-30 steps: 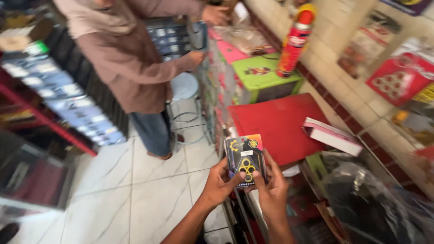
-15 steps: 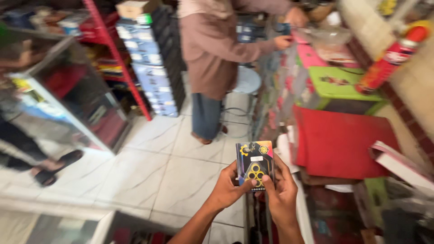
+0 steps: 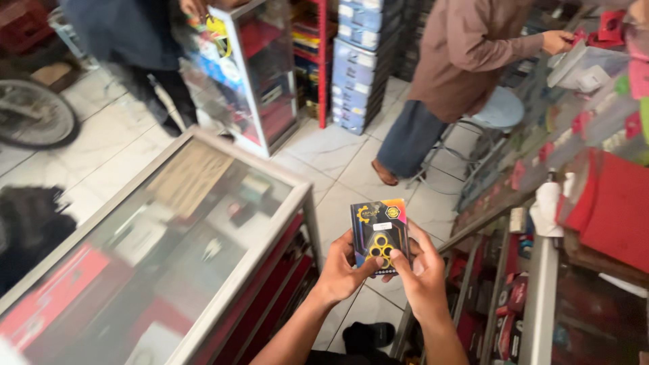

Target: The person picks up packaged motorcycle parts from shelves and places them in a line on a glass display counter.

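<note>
A glass display case point(image 3: 203, 223) stood on the left, with red shelves under its top. Just to its right, the left hand point(image 3: 340, 270) held a small dark box point(image 3: 380, 233) with a yellow three-ring shape on its front. Its fingers were curled round the box's left edge, thumb on the front. The right hand point(image 3: 422, 274) gripped the right edge the same way. The box stood upright above the white tiled floor point(image 3: 331, 155). Farther back, a person in a brown shirt point(image 3: 466, 54) stood near a blue stool point(image 3: 500, 108).
</note>
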